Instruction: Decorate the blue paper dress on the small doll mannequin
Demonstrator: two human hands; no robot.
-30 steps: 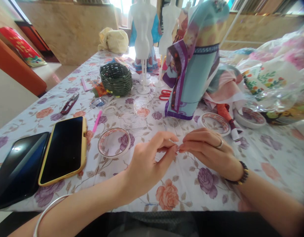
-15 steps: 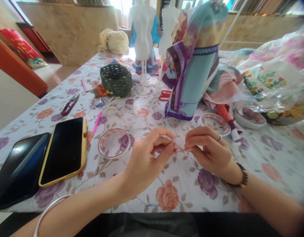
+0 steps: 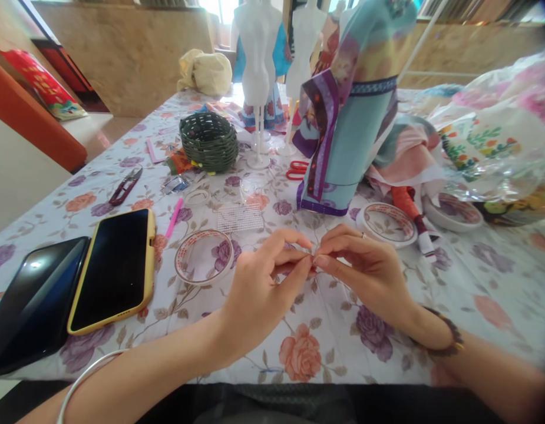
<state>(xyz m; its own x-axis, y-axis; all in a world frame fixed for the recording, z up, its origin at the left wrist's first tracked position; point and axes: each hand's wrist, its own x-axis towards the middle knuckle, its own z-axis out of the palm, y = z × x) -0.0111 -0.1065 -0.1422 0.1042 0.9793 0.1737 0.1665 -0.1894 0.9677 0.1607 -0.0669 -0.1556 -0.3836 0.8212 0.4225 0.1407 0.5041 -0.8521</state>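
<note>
Above the flowered tablecloth (image 3: 201, 353), my left hand (image 3: 267, 288) pinches a tiny item between thumb and fingers; it is too small and covered to name. My right hand (image 3: 369, 271) meets it from the other side, thumb and index fingertip pressed together at the same spot. What lies between the right fingertips, if anything, is hidden. A roll of tape (image 3: 204, 257) lies just left of my left hand. Behind the hands is a sheet of small shiny beads (image 3: 240, 218). Another tape roll (image 3: 389, 225) rests beyond my right hand.
Two phones (image 3: 111, 271) lie at the left, near a pink pen (image 3: 174, 217) and thread snips (image 3: 126, 186). Farther back stand a dark green basket (image 3: 209, 142), white mannequins (image 3: 257, 59) and a dressed form (image 3: 365, 135). Red-handled scissors (image 3: 297, 170) lie between them. Plastic-wrapped fabric (image 3: 484, 135) fills the right.
My right hand has moved left, and its fingertips now touch those of my left hand. The left hand stays almost still, keeping its pinch.
</note>
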